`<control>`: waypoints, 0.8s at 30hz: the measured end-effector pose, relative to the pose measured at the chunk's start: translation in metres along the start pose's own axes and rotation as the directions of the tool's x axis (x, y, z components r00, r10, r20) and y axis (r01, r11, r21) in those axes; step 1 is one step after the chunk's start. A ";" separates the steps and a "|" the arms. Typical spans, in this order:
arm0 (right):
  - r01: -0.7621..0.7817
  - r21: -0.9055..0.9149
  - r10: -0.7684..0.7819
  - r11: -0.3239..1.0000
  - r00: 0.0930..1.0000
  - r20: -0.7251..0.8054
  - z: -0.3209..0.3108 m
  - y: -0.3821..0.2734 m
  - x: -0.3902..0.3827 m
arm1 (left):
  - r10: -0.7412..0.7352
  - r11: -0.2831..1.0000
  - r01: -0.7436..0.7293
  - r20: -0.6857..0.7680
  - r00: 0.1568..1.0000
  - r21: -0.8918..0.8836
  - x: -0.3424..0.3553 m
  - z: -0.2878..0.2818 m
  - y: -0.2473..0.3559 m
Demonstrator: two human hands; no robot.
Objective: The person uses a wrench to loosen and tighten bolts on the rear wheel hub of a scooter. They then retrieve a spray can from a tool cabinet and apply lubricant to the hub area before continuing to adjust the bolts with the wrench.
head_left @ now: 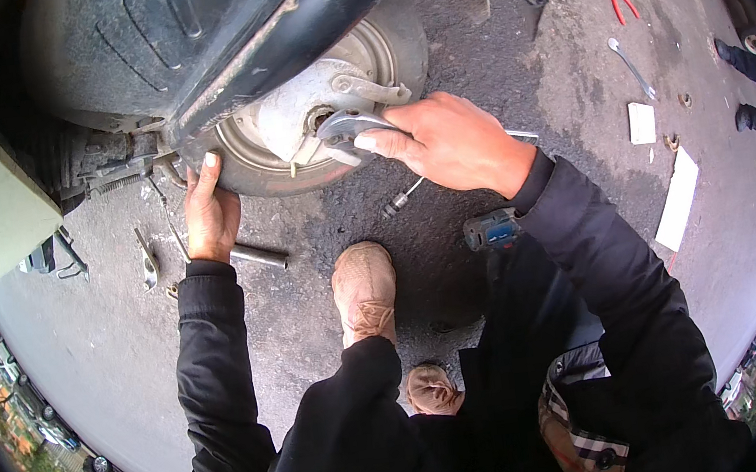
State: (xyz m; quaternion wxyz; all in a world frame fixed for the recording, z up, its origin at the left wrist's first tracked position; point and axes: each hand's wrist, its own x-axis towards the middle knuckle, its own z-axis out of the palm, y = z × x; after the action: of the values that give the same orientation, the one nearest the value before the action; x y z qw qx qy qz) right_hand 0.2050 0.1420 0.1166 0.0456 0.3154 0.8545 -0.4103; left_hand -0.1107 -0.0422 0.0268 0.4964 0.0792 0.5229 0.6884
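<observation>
A scooter-like vehicle's wheel with a black tyre and a pale metal hub is in front of me. My left hand grips the tyre's lower left edge, thumb on the near sidewall, the other fingers partly hidden. My right hand is closed round a grey metal hand tool with a rounded jaw; its handle is mostly covered by my fingers. The tool's head is at the hub's centre, beside a lever arm. Whether the jaw touches the hub, I cannot tell.
Dark body panels overhang the wheel. A metal tube, a ratchet, a socket extension and a blue power tool lie nearby. Farther right are red-handled pliers, a spanner and a white strip.
</observation>
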 end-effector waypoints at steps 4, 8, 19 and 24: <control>0.008 -0.004 -0.008 1.000 1.000 -0.008 -0.005 0.000 -0.004 | 0.003 1.000 -0.003 -0.015 1.000 -0.001 0.002 -0.002 -0.003; -0.042 -0.022 0.040 0.999 0.994 -0.097 -0.015 0.013 -0.013 | 0.007 0.999 -0.007 -0.010 1.000 0.051 0.002 -0.001 -0.005; 0.192 0.876 0.347 0.442 0.864 -0.365 -0.010 0.067 0.106 | -0.102 0.974 0.057 -0.199 0.975 -0.219 0.009 0.035 0.003; 0.180 0.787 0.383 0.590 0.796 -0.469 0.003 0.093 0.124 | -0.090 0.986 0.044 -0.287 0.954 -0.163 0.024 0.041 -0.003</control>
State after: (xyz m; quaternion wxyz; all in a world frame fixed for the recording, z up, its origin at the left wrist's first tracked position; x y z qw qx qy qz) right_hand 0.1590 0.2455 0.0106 -0.3466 0.4644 0.5242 -0.6241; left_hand -0.0946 0.0023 0.0330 0.4412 -0.0805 0.5380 0.7137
